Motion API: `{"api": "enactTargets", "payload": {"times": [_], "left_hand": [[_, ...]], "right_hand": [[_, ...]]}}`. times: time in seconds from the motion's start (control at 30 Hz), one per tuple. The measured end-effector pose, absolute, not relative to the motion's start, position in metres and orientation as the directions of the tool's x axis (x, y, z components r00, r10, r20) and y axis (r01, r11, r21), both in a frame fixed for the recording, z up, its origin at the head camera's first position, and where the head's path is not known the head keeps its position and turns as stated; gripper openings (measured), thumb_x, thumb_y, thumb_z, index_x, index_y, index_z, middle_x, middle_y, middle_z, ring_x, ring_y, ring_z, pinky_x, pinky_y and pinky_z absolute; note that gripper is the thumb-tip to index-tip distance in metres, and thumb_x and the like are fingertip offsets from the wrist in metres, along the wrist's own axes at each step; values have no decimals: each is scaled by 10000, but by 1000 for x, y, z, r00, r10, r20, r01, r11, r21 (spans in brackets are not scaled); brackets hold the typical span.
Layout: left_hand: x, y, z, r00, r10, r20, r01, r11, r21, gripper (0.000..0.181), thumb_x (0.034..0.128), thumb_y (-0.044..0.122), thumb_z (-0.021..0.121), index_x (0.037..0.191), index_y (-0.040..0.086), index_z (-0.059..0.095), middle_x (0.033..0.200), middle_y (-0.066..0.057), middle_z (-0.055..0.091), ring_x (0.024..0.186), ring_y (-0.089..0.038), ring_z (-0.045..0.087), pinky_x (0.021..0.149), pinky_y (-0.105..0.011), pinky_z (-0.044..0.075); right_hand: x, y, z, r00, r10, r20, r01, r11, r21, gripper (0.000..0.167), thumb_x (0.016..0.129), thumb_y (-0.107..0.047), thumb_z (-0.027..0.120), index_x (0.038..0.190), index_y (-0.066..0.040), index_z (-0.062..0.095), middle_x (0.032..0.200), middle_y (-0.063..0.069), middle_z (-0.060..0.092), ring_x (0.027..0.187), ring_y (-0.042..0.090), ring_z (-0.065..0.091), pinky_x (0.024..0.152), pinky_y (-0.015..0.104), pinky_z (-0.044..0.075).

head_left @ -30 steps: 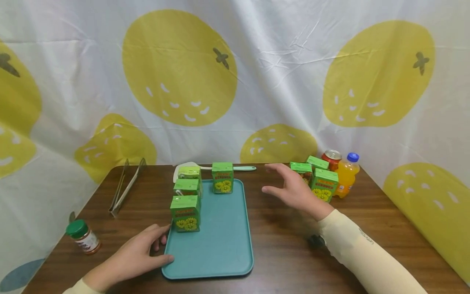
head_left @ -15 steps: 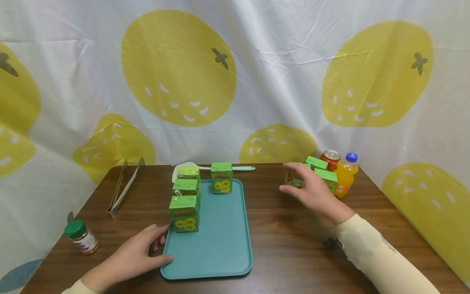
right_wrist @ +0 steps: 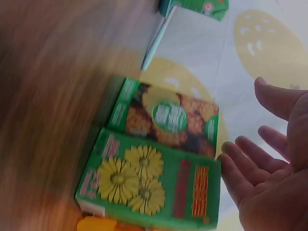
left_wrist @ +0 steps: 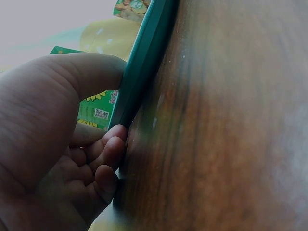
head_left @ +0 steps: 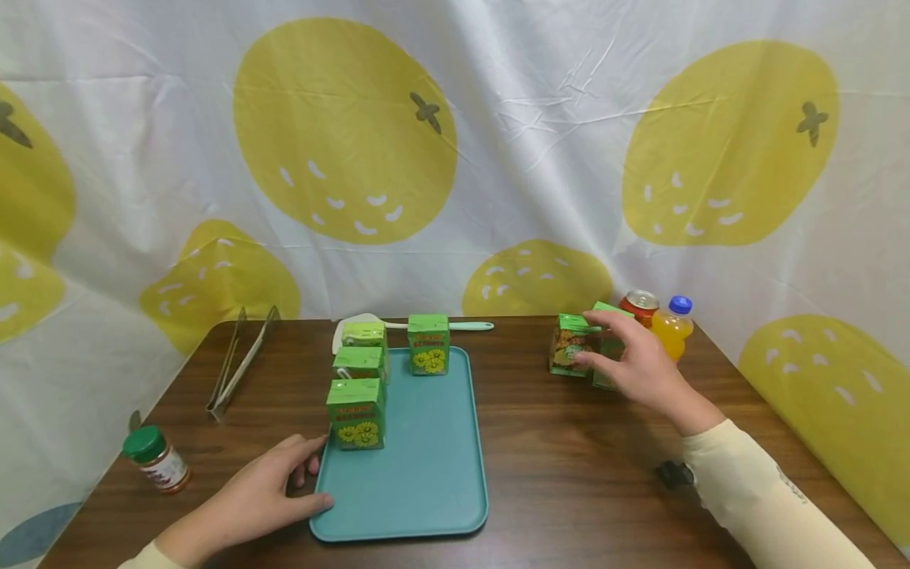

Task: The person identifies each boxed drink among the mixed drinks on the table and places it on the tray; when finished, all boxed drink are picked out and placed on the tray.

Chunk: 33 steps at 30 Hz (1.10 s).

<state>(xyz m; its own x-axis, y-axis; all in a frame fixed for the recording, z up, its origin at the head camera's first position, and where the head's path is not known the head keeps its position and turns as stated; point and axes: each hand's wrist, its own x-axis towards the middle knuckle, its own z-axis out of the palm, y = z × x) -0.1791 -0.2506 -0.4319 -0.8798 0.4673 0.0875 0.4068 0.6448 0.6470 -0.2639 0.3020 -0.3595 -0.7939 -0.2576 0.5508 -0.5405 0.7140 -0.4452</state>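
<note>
Hovering with grip spread and nothing held, the right hand [head_left: 643, 371] is just beside upright green cardboard cartons [head_left: 566, 348] on the brown wooden bench [head_left: 547, 482], left hand [head_left: 266, 490] holding the blue-green rectangular tray [head_left: 434, 458] by its left rim.

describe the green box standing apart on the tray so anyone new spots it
On the brown wooden table lies a teal rectangular tray. At its far end stands a green cardboard carton with yellow flowers. Unlike the row of three green cartons along the left edge, it stands alone.
</note>
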Motion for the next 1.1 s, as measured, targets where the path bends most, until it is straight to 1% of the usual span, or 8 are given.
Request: {"api": "enactTargets", "payload": {"times": [0.07, 0.13, 0.2, 0.27, 0.37, 0.63, 0.8, 1.1], "left_hand": [[-179, -251, -432, -879, 468, 88, 408, 646, 645, 857, 919, 398, 934, 1503, -126, 587, 1002, 50, 553, 859, -29, 524, 700, -264, 476], [-179, -251, -432, -880, 468, 85, 406, 647, 646, 861, 920, 401, 933, 1505, -126, 584, 1003, 49, 553, 858, -28, 521, 698, -264, 474], [-179, -251, -432, -880, 467, 83, 404, 646, 648, 867, 921, 403, 932, 1509, -128, 580, 1004, 46, 553, 859, -29, 522, 697, -265, 476], [-179, -251, -433, -880, 467, 81, 402, 645, 650, 871, 922, 405, 931, 1512, -129, 577, 1005, 44, 553, 859, -30, 522, 695, -265, 477], [-179, -251, -433, -881, 467, 80, 401, 644, 652, 878, 924, 406, 931, 1517, -132, 571, 1004, 42, 552, 856, -30, 521, 693, -266, 476], [-178, -252, -434, -880, 468, 75, 400, 648, 648, 882, 926, 411, 927, 1518, -136, 569, 1006, 47, 554, 849, -26, 517, 686, -265, 472], [-178, -251, -432, -885, 461, 73, 396, 659, 639, 887, 918, 414, 933, 1517, -133, 573, 1007, 55, 557, 847, -22, 517, 692, -264, 471], [-177, -250, -431, -884, 460, 88, 407, 661, 631, 869, 914, 399, 935, 1505, -134, 583, 1001, 62, 555, 851, -13, 523, 703, -263, 481]], "right_hand": [[-265, 307, -359, -773, -256, 580, -549, 729, -410, 617, 883, -104, 964, 1433, -28, 693, 1415, 165, 698, 1151, 380, 717, 829, 339, 542], [-265, 313, -359, -763, -257, 593, -548, 743, -384, 616, 876, -102, 968, 1426, -31, 698, 1410, 170, 701, 1159, 380, 705, 833, 427, 557], [-265, 318, -358, -770, -247, 588, -533, 755, -381, 614, 881, -112, 965, 1428, -33, 696, 1425, 181, 690, 1198, 402, 690, 907, 520, 562], [-266, 323, -357, -783, -238, 575, -515, 766, -385, 616, 893, -124, 957, 1438, -26, 688, 1448, 207, 672, 1262, 449, 659, 989, 631, 524], [-267, 331, -356, -803, -217, 555, -483, 783, -392, 626, 910, -145, 946, 1456, -14, 670, 1481, 249, 643, 1334, 507, 604, 1036, 705, 469], [-272, 346, -358, -818, -219, 532, -451, 819, -356, 665, 905, -156, 951, 1472, 10, 646, 1426, 262, 661, 1223, 495, 649, 981, 691, 495], [-271, 349, -356, -833, -235, 501, -436, 836, -334, 690, 912, -176, 946, 1494, 12, 627, 1399, 260, 663, 1204, 497, 650, 969, 721, 493], [-270, 350, -353, -877, -211, 431, -366, 875, -318, 743, 935, -214, 929, 1540, 42, 581, 1494, 339, 592, 1299, 564, 597, 1047, 757, 453]]}}
